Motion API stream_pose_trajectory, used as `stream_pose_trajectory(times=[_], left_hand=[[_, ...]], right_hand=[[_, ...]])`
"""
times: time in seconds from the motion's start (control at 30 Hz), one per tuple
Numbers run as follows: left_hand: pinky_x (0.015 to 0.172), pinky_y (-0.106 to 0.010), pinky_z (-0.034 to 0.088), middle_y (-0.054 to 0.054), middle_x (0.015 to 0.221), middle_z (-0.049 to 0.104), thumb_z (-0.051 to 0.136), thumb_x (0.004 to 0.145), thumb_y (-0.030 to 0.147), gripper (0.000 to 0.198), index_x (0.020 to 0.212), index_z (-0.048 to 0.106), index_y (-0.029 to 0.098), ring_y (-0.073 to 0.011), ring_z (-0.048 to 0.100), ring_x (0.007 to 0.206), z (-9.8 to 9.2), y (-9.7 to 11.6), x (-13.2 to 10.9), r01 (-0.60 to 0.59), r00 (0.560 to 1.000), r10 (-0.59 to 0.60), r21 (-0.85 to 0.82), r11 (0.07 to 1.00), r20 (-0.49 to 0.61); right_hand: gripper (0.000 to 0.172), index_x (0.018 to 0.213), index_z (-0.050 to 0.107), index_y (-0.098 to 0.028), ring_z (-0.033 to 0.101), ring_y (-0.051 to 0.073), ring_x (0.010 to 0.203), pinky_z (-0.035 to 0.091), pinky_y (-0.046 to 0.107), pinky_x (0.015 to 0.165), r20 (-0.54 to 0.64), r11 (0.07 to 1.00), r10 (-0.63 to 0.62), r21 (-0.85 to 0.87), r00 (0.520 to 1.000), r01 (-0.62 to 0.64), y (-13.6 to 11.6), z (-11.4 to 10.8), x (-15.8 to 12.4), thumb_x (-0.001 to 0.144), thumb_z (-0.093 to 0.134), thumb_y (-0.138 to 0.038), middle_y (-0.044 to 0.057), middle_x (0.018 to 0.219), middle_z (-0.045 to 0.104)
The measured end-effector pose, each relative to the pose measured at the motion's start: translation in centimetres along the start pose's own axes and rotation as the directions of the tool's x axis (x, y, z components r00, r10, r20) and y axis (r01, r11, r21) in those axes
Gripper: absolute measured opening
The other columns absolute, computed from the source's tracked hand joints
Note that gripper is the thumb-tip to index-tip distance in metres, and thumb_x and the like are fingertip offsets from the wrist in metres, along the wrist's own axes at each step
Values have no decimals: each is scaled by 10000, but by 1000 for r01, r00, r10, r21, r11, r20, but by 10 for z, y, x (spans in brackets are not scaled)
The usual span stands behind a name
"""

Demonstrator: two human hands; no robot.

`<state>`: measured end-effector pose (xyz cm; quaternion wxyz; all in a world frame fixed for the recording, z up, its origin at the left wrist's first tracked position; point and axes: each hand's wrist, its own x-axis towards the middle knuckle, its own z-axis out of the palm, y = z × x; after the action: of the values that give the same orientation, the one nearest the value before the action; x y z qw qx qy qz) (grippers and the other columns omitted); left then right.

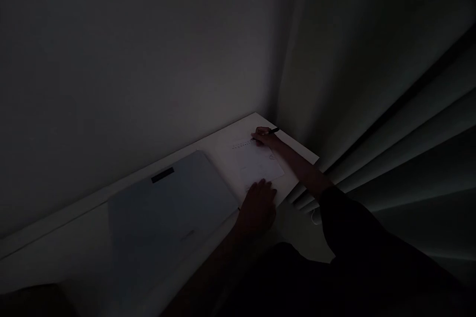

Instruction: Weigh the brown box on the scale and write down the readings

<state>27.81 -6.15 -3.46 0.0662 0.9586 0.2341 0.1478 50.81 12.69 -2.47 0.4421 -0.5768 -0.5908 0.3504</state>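
Dark clothing [372, 262] nearest, filling much of the lower right, with 2 bare forearms [299, 164] stretching out over a pale tabletop [236, 129]. Near the far right end of that tabletop, lying flat: 1 white sheet of paper [256, 164]. Right hand [262, 137] at the upper edge of the paper, fingers closed around a dark pen [274, 131], tip low by the sheet, other end slanting up to the right. Just left of the tip, 1 row of small dark marks, too dim to read; near the right wrist, 1 small round mark on the sheet. Left hand [258, 205] at the near edge of the paper, palm down, fingers loosely spread, fingertips touching the sheet. To the left, just beside the paper, flat on the tabletop: 1 bluish-grey panel [167, 223] with a dark label [162, 175] along the far edge. Behind, a dim plain wall [130, 59]; at right, a folded curtain [427, 148], with a small white loop [316, 217] low beside the folds.
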Motion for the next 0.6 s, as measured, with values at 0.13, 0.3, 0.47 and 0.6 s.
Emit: stream_pose_trajectory(times=[0.13, 0.3, 0.47, 0.6], left_hand=[[1184, -602, 445, -156, 1479, 527, 414, 972, 227, 419, 1369, 519, 146, -362, 436, 1434, 3, -1, -1, 3, 1000, -4, -24, 1000, -13], [1194, -597, 432, -160, 1499, 502, 410, 972, 226, 420, 1377, 498, 158, -345, 418, 1450, 13, -5, -3, -7, 998, 6, -21, 1000, -59], [1202, -599, 435, -175, 1527, 468, 350, 988, 252, 436, 1380, 510, 147, -353, 419, 1451, 14, -4, -4, -8, 997, 8, -5, 1000, -72], [1206, -587, 438, -168, 1505, 498, 353, 981, 249, 433, 1365, 530, 156, -351, 429, 1446, 8, -3, -4, -3, 999, 2, -14, 1000, -48]], right_hand=[[326, 686, 464, -211, 468, 101, 532, 347, 223, 501, -92, 999, 1, -36, 996, -5, 4, 0, -2, 816, 595, -480, -29, 559, 503], [331, 687, 426, -229, 412, 104, 453, 333, 247, 474, -62, 996, 24, -84, 998, -29, 3, 3, -9, 852, 552, -486, -46, 495, 450], [341, 669, 418, -227, 434, 109, 510, 350, 245, 537, -27, 985, -32, -168, 999, 27, 1, 3, -11, 877, 530, -473, -46, 519, 453], [354, 672, 414, -224, 423, 113, 535, 338, 251, 563, -6, 974, -65, -218, 998, 62, 0, 3, -10, 893, 501, -487, -49, 535, 441]])
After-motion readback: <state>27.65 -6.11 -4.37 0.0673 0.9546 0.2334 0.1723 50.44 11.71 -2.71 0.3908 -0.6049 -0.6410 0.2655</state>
